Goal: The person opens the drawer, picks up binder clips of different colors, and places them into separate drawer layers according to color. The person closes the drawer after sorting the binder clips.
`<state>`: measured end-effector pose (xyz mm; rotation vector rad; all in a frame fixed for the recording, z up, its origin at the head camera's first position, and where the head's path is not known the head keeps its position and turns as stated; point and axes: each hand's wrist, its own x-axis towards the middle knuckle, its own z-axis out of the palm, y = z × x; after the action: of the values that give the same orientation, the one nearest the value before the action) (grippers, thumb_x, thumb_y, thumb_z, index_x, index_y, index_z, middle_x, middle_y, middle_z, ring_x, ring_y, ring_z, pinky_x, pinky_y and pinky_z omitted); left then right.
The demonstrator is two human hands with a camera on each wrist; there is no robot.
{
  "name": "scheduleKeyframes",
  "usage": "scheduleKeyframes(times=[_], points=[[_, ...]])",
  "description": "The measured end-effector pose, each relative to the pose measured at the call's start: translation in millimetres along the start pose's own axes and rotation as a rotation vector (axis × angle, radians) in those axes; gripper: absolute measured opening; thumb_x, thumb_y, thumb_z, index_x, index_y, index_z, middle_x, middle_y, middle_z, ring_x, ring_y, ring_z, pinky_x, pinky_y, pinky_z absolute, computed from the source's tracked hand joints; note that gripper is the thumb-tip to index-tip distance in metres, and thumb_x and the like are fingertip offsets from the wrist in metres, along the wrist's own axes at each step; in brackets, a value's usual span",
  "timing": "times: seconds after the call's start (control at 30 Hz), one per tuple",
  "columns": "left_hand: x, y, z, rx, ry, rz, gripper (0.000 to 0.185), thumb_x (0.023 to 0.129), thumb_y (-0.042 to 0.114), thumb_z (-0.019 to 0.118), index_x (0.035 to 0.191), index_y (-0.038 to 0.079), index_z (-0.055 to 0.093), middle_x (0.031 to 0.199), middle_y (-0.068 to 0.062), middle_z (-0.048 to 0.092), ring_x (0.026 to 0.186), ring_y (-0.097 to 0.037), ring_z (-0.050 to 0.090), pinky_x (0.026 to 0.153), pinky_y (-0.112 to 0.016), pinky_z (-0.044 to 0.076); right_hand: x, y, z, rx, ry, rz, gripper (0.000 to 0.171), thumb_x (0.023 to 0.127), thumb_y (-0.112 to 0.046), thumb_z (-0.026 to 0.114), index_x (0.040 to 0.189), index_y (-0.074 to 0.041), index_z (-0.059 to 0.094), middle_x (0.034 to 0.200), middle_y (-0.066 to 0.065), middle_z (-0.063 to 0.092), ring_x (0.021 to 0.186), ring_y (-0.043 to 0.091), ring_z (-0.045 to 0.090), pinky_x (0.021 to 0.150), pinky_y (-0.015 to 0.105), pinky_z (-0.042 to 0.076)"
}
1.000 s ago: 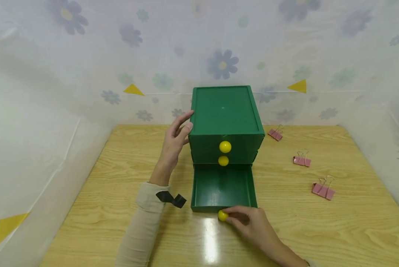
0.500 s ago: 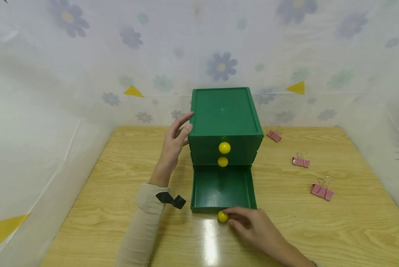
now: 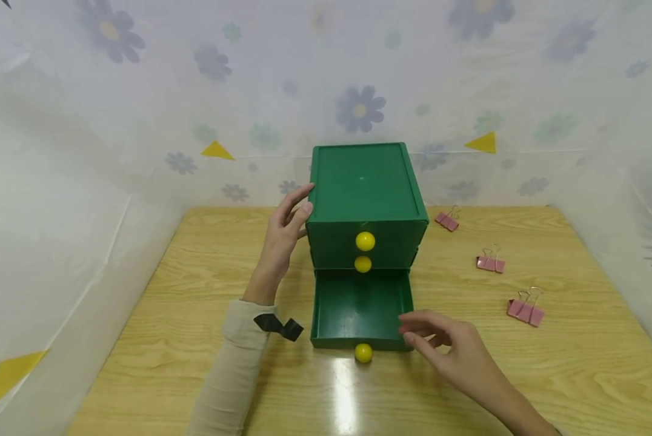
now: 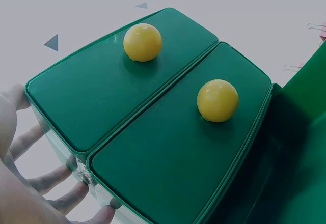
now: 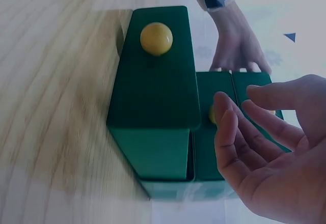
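Note:
A green three-drawer cabinet (image 3: 364,188) stands mid-table. Its bottom drawer (image 3: 361,309) is pulled out, showing a bare green floor and a yellow knob (image 3: 363,353) at the front. My left hand (image 3: 304,203) rests flat against the cabinet's left side, fingers (image 4: 53,177) straight. My right hand (image 3: 413,330) hovers at the drawer's front right corner, fingers relaxed, holding nothing, a little right of the knob. The two upper drawers are closed, with their knobs (image 4: 142,42) (image 4: 218,100) close in the left wrist view. The right wrist view shows the open drawer's front (image 5: 155,81) beside my right hand (image 5: 237,99).
Three pink binder clips lie on the wooden table to the right of the cabinet: one far (image 3: 448,219), one in the middle (image 3: 491,263), one near (image 3: 526,311). A flowered white sheet walls the table on three sides.
My right hand has let go of the bottom drawer's knob and moved up and to the right. The drawer, the cabinet and the left hand have stayed put.

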<state>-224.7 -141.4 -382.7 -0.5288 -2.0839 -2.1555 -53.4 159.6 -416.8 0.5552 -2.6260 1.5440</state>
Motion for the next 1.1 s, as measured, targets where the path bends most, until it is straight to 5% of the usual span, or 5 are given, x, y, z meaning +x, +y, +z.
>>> scheduleKeyframes(times=[0.33, 0.9, 1.1], points=[[-0.8, 1.9, 0.6, -0.007, 0.000, -0.005, 0.046, 0.106, 0.031, 0.055, 0.151, 0.025, 0.053, 0.156, 0.007, 0.044, 0.137, -0.022, 0.049, 0.103, -0.066, 0.042, -5, 20, -28, -0.082, 0.163, 0.037, 0.027, 0.095, -0.006, 0.073, 0.119, -0.017, 0.072, 0.107, -0.002, 0.075, 0.095, 0.007, 0.069, 0.072, 0.024, 0.058], [-0.8, 0.1, -0.2, -0.001, 0.004, -0.016, 0.046, 0.106, 0.034, 0.056, 0.151, 0.028, 0.053, 0.155, 0.008, 0.045, 0.138, -0.020, 0.048, 0.104, -0.066, 0.041, -28, 57, -92, -0.132, 0.418, 0.064, 0.031, 0.089, 0.008, 0.075, 0.119, 0.003, 0.069, 0.109, -0.006, 0.071, 0.091, 0.002, 0.065, 0.082, 0.009, 0.050], [-0.5, 0.1, 0.1, 0.003, 0.001, -0.011, 0.046, 0.106, 0.034, 0.056, 0.151, 0.027, 0.053, 0.155, 0.008, 0.045, 0.138, -0.020, 0.048, 0.104, -0.066, 0.041, -37, 77, -118, -0.128, 0.497, 0.073, 0.041, 0.086, 0.016, 0.072, 0.125, 0.008, 0.065, 0.110, -0.004, 0.069, 0.100, 0.003, 0.065, 0.082, 0.009, 0.050]])
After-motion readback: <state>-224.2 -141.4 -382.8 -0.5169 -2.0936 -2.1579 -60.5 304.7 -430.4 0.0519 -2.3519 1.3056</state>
